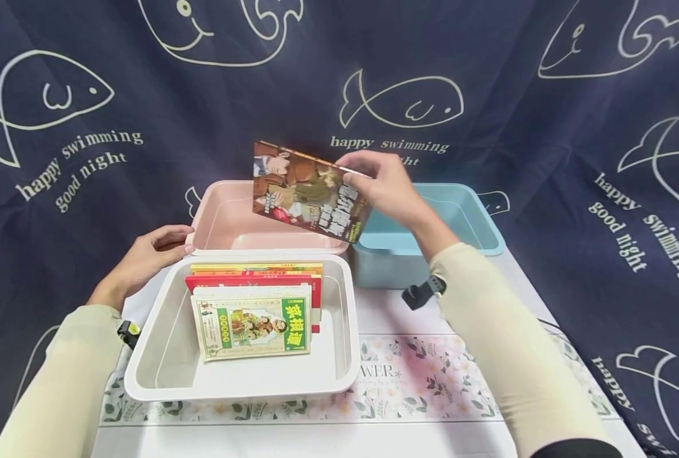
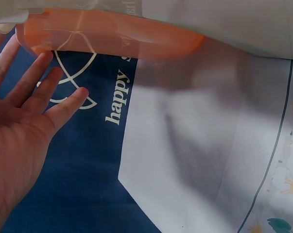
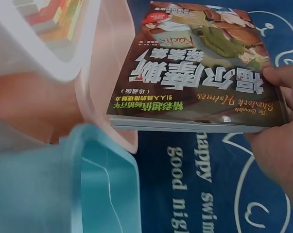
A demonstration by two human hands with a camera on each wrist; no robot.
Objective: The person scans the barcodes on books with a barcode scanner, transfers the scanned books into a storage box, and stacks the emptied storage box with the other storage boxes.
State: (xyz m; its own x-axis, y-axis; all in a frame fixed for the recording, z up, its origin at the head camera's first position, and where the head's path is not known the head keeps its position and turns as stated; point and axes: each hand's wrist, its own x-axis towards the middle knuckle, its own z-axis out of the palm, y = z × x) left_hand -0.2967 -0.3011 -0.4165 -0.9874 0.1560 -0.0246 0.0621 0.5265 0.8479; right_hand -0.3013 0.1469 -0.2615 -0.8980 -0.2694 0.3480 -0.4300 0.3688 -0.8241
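Observation:
My right hand [image 1: 382, 181] pinches a brown illustrated paperback book [image 1: 310, 191] by its edge, thumb on the cover. The book hangs tilted in the air above the pink bin [image 1: 270, 238] and the near-left part of the blue bin [image 1: 431, 245]. In the right wrist view the cover of the book [image 3: 199, 58] faces the camera, and the hand [image 3: 282, 116] grips one end. My left hand [image 1: 150, 257] is beside the rims of the pink bin and the white bin [image 1: 167, 343]; its fingers look extended in the left wrist view.
Several books stand in the white bin, among them a green-and-cream book [image 1: 256, 324] in front and a red book [image 1: 316, 289] behind it. A patterned runner [image 1: 425, 375] crosses the white table. A dark blue fish-print cloth [image 1: 517, 127] hangs behind the bins.

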